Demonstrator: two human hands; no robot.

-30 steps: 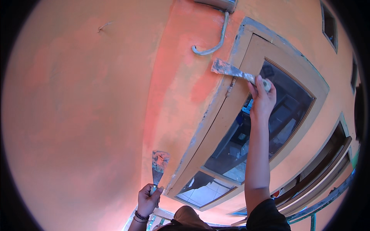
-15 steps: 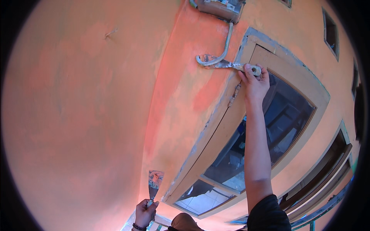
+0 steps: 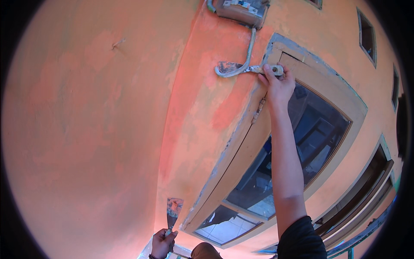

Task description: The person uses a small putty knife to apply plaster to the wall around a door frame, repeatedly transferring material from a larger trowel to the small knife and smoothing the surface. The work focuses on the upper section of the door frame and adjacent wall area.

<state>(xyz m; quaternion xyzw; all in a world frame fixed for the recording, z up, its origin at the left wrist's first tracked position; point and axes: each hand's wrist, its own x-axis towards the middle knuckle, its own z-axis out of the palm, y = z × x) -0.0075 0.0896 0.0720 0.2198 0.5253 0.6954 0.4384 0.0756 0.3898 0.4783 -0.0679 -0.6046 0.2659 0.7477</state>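
my right hand (image 3: 280, 89) has handle of upper scraper (image 3: 256, 69) pinched, blade out left behind bent pipe (image 3: 250, 48) | my left hand (image 3: 162, 244) grips lower scraper (image 3: 174, 209), blade up | vs a second ago: upper blade's now behind that pipe

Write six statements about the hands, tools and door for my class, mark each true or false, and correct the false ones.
1. The right hand grips a putty knife. True.
2. The left hand is empty. False: it grips a second putty knife.
3. The raised blade lies partly behind a bent pipe. True.
4. The brown door has no glass. False: it has glass panes.
5. A wall-mounted box sits below the pipe. False: it is above.
6. A dark sleeve shows near the lower edge. True.
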